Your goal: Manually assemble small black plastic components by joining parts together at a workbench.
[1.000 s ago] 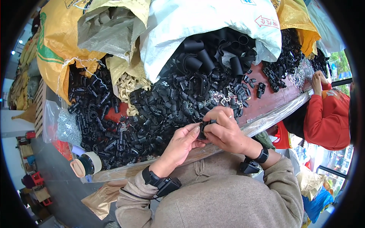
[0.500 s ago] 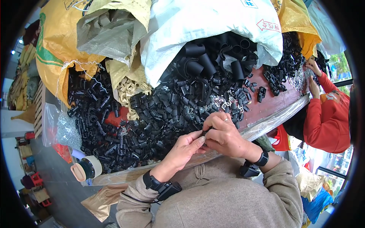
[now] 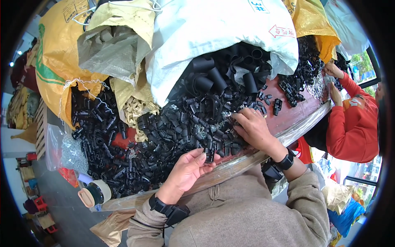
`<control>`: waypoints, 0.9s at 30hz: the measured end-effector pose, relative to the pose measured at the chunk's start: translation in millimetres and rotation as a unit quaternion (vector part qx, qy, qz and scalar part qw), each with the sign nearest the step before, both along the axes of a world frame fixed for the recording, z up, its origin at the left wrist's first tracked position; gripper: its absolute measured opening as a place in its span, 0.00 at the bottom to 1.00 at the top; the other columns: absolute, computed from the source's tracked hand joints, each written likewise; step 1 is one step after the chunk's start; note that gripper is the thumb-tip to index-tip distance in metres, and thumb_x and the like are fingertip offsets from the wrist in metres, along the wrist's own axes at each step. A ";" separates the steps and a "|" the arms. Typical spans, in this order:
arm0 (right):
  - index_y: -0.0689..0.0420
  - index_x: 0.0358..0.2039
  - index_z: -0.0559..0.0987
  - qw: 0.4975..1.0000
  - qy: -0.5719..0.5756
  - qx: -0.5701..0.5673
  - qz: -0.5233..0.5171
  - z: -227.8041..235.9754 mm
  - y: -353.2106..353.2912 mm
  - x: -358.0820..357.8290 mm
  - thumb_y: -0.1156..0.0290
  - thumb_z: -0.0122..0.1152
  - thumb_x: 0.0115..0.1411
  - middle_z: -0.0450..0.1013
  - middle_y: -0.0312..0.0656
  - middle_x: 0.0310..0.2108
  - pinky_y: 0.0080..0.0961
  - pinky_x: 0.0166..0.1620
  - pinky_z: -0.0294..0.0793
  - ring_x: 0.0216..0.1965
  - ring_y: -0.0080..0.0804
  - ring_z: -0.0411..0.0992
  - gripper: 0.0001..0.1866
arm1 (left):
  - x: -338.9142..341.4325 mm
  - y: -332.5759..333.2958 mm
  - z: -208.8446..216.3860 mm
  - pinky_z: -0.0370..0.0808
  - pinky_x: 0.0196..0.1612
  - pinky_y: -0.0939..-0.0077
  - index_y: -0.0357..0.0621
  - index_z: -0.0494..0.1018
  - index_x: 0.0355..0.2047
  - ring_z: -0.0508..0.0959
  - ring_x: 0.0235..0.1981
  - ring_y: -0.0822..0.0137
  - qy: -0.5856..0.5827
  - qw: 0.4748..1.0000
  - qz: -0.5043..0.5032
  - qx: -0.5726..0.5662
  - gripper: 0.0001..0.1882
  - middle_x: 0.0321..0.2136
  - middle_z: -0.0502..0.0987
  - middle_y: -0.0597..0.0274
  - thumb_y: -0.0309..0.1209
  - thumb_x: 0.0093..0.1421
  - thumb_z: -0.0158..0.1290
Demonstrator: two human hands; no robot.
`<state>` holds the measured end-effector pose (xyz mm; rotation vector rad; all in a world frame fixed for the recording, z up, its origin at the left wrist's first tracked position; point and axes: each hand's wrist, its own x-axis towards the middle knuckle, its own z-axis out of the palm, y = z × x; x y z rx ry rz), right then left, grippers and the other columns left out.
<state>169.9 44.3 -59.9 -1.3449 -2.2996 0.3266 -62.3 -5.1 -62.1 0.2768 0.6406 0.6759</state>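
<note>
My left hand [image 3: 185, 169] pinches a small black plastic fitting [image 3: 210, 154] between thumb and fingers, above the table's near edge. To its right, my right hand [image 3: 256, 129] reaches over the heap, thumb and index finger apart. Its fingertips are at some small silvery metal clips [image 3: 225, 120], partly hidden among black parts. Around both hands spreads a big heap of small black plastic pieces [image 3: 164, 131]. Larger black tube pieces [image 3: 216, 78] spill from a white woven sack [image 3: 222, 24] behind them.
Yellow sacks [image 3: 57, 61] stand along the far side. Beige parts [image 3: 133, 109] spill out at centre left. A lidded cup [image 3: 94, 193] and a plastic bag of metal bits [image 3: 74, 152] sit at the left edge. A co-worker in a red top [image 3: 349, 129] handles parts at the right.
My hands were together at the near edge and have come apart. The right moved up onto the heap; the left shifted slightly left, with the black fitting now showing in it.
</note>
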 end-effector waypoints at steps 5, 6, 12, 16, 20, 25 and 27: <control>0.58 0.31 0.68 0.999 -0.047 -0.019 -0.011 -14.7 4.2 0.2 0.76 0.55 0.44 0.62 0.44 0.27 0.31 0.31 0.64 0.27 0.42 0.65 0.11 | -1.0 -0.6 -0.2 0.72 0.37 0.78 0.37 0.66 0.40 0.73 0.33 0.68 -0.019 1.000 0.020 -0.003 0.12 0.37 0.71 0.53 0.29 0.57 0.44; 0.58 0.30 0.68 0.999 -0.041 -0.032 -0.011 -15.8 4.7 0.7 0.76 0.54 0.45 0.62 0.44 0.26 0.31 0.30 0.64 0.26 0.43 0.65 0.10 | -0.2 -0.2 0.0 0.72 0.38 0.80 0.37 0.66 0.40 0.73 0.33 0.69 -0.023 0.999 0.022 -0.002 0.12 0.36 0.72 0.55 0.30 0.57 0.43; 0.59 0.29 0.67 0.999 0.033 -0.041 0.012 -13.1 4.6 6.0 0.77 0.53 0.45 0.61 0.45 0.25 0.33 0.28 0.64 0.25 0.44 0.65 0.10 | 0.7 -2.9 -3.0 0.72 0.38 0.75 0.38 0.67 0.38 0.73 0.34 0.65 -0.027 0.998 0.062 0.001 0.11 0.37 0.71 0.50 0.30 0.56 0.45; 0.60 0.29 0.66 0.996 0.063 -0.050 0.023 3.9 2.9 4.9 0.77 0.53 0.45 0.61 0.45 0.24 0.34 0.28 0.64 0.26 0.45 0.64 0.09 | 4.3 -2.8 -7.7 0.72 0.38 0.76 0.39 0.67 0.36 0.73 0.34 0.67 -0.046 0.997 0.067 0.001 0.09 0.36 0.71 0.52 0.30 0.56 0.45; 0.59 0.28 0.67 0.998 -0.032 -0.032 0.049 4.3 2.7 2.4 0.77 0.52 0.45 0.61 0.46 0.24 0.34 0.28 0.64 0.27 0.46 0.64 0.08 | 4.5 -3.3 -13.3 0.72 0.37 0.78 0.40 0.67 0.35 0.73 0.33 0.70 -0.051 0.997 0.064 0.003 0.09 0.35 0.72 0.55 0.30 0.57 0.45; 0.59 0.27 0.67 0.997 -0.015 -0.067 0.026 -2.2 0.5 -4.1 0.77 0.50 0.46 0.62 0.48 0.25 0.35 0.28 0.64 0.27 0.48 0.64 0.05 | 7.0 -8.4 -12.5 0.72 0.32 0.82 0.42 0.67 0.34 0.73 0.28 0.74 -0.050 0.996 0.073 0.010 0.08 0.32 0.73 0.61 0.32 0.56 0.46; 0.60 0.26 0.67 0.998 0.010 -0.060 0.009 -7.4 0.0 -2.9 0.79 0.49 0.46 0.63 0.49 0.24 0.35 0.28 0.64 0.26 0.49 0.65 0.04 | 11.6 -5.1 -20.5 0.72 0.30 0.82 0.44 0.67 0.33 0.72 0.27 0.75 -0.053 0.996 0.069 0.003 0.08 0.32 0.73 0.62 0.33 0.56 0.47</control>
